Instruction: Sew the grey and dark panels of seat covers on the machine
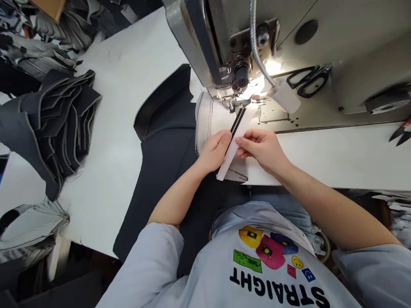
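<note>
While left hand [214, 151] holds pale fabric [203, 119] at sewing machine [346, 30], right hand [263, 149] pinches long white strip [231, 153] by its edge.

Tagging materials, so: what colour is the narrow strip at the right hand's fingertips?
White; the narrow strip shows best in the head view, the only one here.

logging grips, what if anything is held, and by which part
The right hand pinches the white strip partway along its length; the left hand touches the black trim, its grip unclear.
</note>
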`<state>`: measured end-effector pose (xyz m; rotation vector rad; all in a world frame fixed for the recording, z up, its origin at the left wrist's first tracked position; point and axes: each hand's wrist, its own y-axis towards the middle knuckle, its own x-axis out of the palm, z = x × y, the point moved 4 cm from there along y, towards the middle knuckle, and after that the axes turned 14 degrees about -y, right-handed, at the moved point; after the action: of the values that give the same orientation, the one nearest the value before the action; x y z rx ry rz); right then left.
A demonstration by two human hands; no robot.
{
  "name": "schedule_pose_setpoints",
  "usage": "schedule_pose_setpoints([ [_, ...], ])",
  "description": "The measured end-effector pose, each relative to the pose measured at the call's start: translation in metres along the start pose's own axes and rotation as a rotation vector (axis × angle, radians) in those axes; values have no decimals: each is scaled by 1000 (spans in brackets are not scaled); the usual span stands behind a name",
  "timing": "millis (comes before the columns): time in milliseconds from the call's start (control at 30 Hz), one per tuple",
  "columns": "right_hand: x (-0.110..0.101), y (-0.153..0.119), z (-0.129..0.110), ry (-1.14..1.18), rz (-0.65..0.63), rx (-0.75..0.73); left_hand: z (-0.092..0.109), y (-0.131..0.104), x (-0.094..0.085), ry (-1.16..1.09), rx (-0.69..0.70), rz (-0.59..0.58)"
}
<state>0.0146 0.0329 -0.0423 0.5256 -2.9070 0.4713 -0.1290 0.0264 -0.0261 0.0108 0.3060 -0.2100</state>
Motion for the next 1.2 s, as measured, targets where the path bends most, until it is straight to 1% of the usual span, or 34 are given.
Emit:
schedule_pose_setpoints([
  [100,-2,7,1,-9,34,34,-20,4,-4,-141,-172,-41],
  [167,-3,12,3,-20,57,57,-28,5,-7,-212,-226,-42],
  [233,-4,15,4,-36,71,67,-30,5,-9,-265,-230,-53],
  [367,-3,17,6,-57,94,83,-23,7,-7,-342,-174,-135],
  [433,-2,17,8,-50,101,97,-20,8,-6,-365,-168,-147],
  [600,-1,20,13,-16,95,110,-24,8,-7,-399,-215,-103],
  [767,-2,19,16,39,84,84,-25,7,-7,-373,-244,-46],
  [833,-3,16,18,56,61,73,-24,7,-7,-395,-268,-59],
  [900,-5,12,20,55,46,62,-23,6,-7,-423,-265,-99],
  [1000,-12,6,22,33,79,41,-22,6,-10,-378,-248,-134],
  [1100,-17,2,23,-4,123,22,-22,7,-18,-331,-286,-62],
  [1200,-21,1,23,-7,162,12,-22,9,-22,-366,-352,19],
])
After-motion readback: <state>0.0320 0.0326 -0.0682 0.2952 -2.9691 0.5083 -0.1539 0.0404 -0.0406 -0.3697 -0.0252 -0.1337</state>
